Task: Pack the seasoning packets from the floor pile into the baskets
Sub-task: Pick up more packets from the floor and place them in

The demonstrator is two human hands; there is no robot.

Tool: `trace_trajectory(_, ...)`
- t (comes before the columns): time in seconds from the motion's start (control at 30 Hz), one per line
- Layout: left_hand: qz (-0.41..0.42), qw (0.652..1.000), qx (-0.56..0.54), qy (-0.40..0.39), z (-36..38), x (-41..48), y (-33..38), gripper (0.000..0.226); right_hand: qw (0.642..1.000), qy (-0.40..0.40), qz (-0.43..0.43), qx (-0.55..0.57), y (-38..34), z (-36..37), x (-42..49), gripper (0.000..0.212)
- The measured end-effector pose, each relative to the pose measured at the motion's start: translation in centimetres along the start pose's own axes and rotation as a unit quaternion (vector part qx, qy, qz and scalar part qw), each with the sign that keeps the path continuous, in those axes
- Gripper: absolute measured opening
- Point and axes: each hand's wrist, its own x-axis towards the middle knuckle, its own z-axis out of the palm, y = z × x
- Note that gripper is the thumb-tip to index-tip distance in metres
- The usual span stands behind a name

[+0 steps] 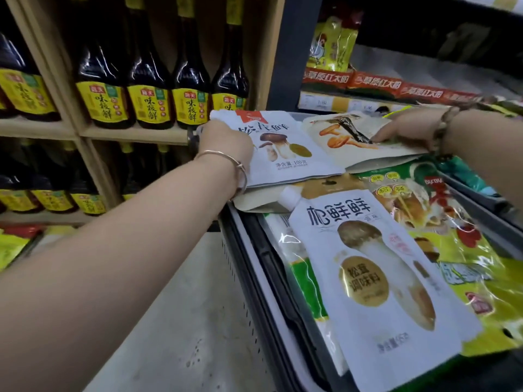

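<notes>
Grips with left hand (223, 142) the left edge of a white packet (285, 154), at 11 o'clock above the basket (263, 267). Lays right hand (404, 128), thumb on top, on a cream packet (334, 134) at 1 o'clock; fingers hidden, cannot tell if gripping. In the basket at 5 o'clock, a big pouch (376, 278) upon green packets (467, 264).

"海天" and "味极鲜" were read on the yellow bottle labels (150, 104). "草原红太阳" was noted on the red shelf boxes (373, 80). At the far edge of the basket (243, 244), the white packet (283, 148) was marked "松茸鲜" and "净含量:100克". Toward the near edge, the spouted pouch (368, 273) was marked "松鲜鲜" and "松茸调味料".
</notes>
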Motion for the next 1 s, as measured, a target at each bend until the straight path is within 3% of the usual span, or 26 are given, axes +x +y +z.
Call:
trace_trajectory(0.17, 0.096, 0.992, 0.078, -0.010, 0.5, 0.4, -0.7, 0.053, 0.996, 0.032, -0.031, -0.075, -0.4, 0.7, -0.1, 0.063)
trace_trajectory(0.3, 0.188, 0.968, 0.168, 0.000, 0.2, 1.3, -0.3, 0.043, 0.987, 0.099, -0.089, -0.095, -1.7, 1.1, 0.0, 0.068)
trace_trajectory(0.37, 0.216, 0.957, 0.190, -0.035, 0.5, 1.7, 0.2, 0.040, 0.980, 0.115, -0.144, -0.078, -2.7, 1.8, 0.0, 0.070)
trace_trajectory(0.47, 0.251, 0.915, 0.301, -0.095, 1.9, 2.1, 0.8, 0.043, 0.981, 0.046, -0.176, -0.058, -4.0, 3.4, -0.2, 0.071)
trace_trajectory(0.6, 0.272, 0.883, 0.352, -0.153, 3.3, 3.1, 0.3, 0.048, 0.966, -0.034, -0.204, -0.154, -3.9, 6.0, 0.5, 0.062)
trace_trajectory(0.77, 0.342, 0.826, 0.401, -0.198, 3.8, 3.7, 0.1, 0.040, 0.959, -0.042, -0.219, -0.173, -3.4, 7.0, 1.8, 0.056)
trace_trajectory(0.9, 0.307, 0.801, 0.470, -0.209, 3.7, 4.0, 0.1, 0.058, 0.954, -0.038, -0.231, -0.186, -3.6, 7.6, 2.1, 0.052)
trace_trajectory(1.0, 0.291, 0.797, 0.481, -0.221, 3.8, 3.9, 0.0, 0.052, 0.967, -0.027, -0.190, -0.168, -4.0, 7.8, 2.1, 0.060)
